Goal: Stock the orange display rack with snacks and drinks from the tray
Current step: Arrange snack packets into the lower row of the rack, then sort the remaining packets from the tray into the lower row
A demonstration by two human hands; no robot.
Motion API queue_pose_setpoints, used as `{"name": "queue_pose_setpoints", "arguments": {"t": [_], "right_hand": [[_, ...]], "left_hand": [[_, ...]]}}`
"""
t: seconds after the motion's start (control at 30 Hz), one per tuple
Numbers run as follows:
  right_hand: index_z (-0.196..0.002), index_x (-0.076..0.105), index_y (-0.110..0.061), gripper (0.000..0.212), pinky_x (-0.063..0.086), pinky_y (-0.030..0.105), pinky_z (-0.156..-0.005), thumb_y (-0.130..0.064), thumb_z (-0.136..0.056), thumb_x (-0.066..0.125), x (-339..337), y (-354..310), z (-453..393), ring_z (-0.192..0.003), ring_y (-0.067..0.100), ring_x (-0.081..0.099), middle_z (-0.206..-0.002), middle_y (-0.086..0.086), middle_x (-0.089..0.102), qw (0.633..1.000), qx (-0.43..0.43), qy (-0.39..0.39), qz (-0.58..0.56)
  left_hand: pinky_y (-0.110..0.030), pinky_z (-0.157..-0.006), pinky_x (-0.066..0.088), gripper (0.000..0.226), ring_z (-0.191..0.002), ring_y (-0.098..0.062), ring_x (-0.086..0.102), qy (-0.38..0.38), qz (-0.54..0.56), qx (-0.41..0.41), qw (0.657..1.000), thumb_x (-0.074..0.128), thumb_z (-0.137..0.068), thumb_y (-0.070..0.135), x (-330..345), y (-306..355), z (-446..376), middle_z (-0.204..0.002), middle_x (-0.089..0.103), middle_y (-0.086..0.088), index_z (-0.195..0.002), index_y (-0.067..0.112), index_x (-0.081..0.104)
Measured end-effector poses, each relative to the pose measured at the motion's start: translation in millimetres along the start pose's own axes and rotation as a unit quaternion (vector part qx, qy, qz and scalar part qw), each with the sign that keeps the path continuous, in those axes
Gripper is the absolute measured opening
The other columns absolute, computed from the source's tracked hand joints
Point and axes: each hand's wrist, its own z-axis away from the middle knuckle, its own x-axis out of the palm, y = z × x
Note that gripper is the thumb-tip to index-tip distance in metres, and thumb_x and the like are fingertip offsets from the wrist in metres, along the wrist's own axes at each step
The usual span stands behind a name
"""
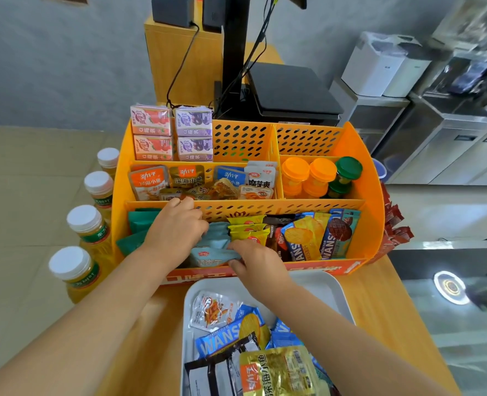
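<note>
While hands (176, 232) crowd rack (362, 178), bottles (85, 221) perhaps beside

bright, even daylight fills the scene, with no hard shadows; only soft shade sits under the left hand (176, 232) and right hand (255, 262) inside the orange rack (359, 178). colours near the hands are crisp and packet print is readable. far right of the hands the steel cabinets (448, 144) smear with motion blur, and a round ceiling-light glare (450, 287) shines off the glass counter (448, 315). wide-angle distortion bends the edges, stretching both forearms below the hands and tilting the floor (22, 172) to their left.
</note>
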Motion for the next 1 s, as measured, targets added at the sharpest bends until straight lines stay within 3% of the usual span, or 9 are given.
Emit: {"name": "queue_pose_setpoints", "arguments": {"t": [0.17, 0.27, 0.37, 0.57, 0.8, 0.9, 1.0], "right_hand": [[-0.102, 0.071, -0.013, 0.017, 0.049, 0.033, -0.049, -0.014, -0.085, 0.067, -2, -4, 5, -0.063, 0.028, 0.061, -0.081, 0.006, 0.068, 0.994, -0.060, 0.062, 0.070], [-0.110, 0.070, -0.016, 0.021, 0.051, 0.040, -0.059, -0.018, -0.092, 0.059, 0, -3, 4, -0.071, 0.029, 0.061, -0.086, 0.006, 0.068, 0.997, -0.045, 0.030, 0.062], [-0.117, 0.069, -0.021, 0.025, 0.049, 0.036, -0.063, -0.025, -0.097, 0.052, 0, -2, 1, -0.077, 0.025, 0.062, -0.092, 0.004, 0.070, 0.998, -0.020, 0.002, 0.055], [-0.117, 0.069, -0.028, 0.030, 0.050, 0.033, -0.064, -0.027, -0.100, 0.044, 5, -7, -5, -0.080, 0.024, 0.063, -0.095, 0.003, 0.070, 0.995, -0.007, -0.037, 0.095], [-0.102, 0.070, -0.007, 0.029, 0.047, 0.031, -0.066, -0.020, -0.100, 0.043, 12, -22, -27, -0.088, 0.030, 0.063, -0.094, 0.013, 0.068, 0.989, 0.044, -0.112, 0.087], [-0.104, 0.072, -0.008, 0.031, 0.051, 0.032, -0.069, -0.021, -0.099, 0.045, 10, -20, -29, -0.089, 0.030, 0.063, -0.096, 0.013, 0.069, 0.989, 0.065, -0.109, 0.079], [-0.102, 0.073, -0.008, 0.029, 0.044, 0.030, -0.063, -0.019, -0.098, 0.047, 8, -21, -27, -0.088, 0.032, 0.063, -0.093, 0.014, 0.068, 0.986, 0.072, -0.136, 0.066]], "left_hand": [[-0.037, -0.068, 0.037, 0.007, -0.076, -0.020, 0.048, -0.004, -0.001, 0.010, 1.000, 0.083, -0.071, 0.027, -1, -3, 1, -0.072, 0.067, 0.005, -0.076, 0.026, 0.077], [-0.038, -0.073, 0.036, 0.005, -0.084, -0.021, 0.047, -0.020, -0.026, 0.017, 0.999, 0.078, -0.077, 0.028, 1, -2, 1, -0.078, 0.066, 0.005, -0.082, 0.027, 0.078], [-0.038, -0.073, 0.035, 0.002, -0.083, -0.021, 0.045, -0.027, -0.045, 0.012, 0.999, 0.076, -0.079, 0.026, 0, 2, 0, -0.074, 0.064, 0.005, -0.081, 0.026, 0.076], [-0.040, -0.067, 0.039, 0.012, -0.074, -0.023, 0.046, 0.002, -0.031, 0.013, 0.999, 0.087, -0.064, 0.013, -5, -4, 2, -0.065, 0.063, 0.000, -0.069, 0.018, 0.076], [-0.038, -0.071, 0.038, 0.004, -0.077, -0.021, 0.048, -0.008, -0.029, 0.014, 0.999, 0.080, -0.075, 0.019, -4, -3, 5, -0.068, 0.065, 0.003, -0.073, 0.021, 0.077], [-0.038, -0.068, 0.039, 0.006, -0.074, -0.023, 0.049, 0.011, -0.007, 0.022, 1.000, 0.080, -0.075, 0.019, -7, -4, 6, -0.067, 0.065, 0.001, -0.071, 0.018, 0.076], [-0.039, -0.072, 0.039, 0.007, -0.081, -0.024, 0.051, 0.031, 0.007, 0.022, 0.999, 0.073, -0.083, 0.023, -7, -2, 10, -0.078, 0.068, 0.000, -0.081, 0.018, 0.077]]}}
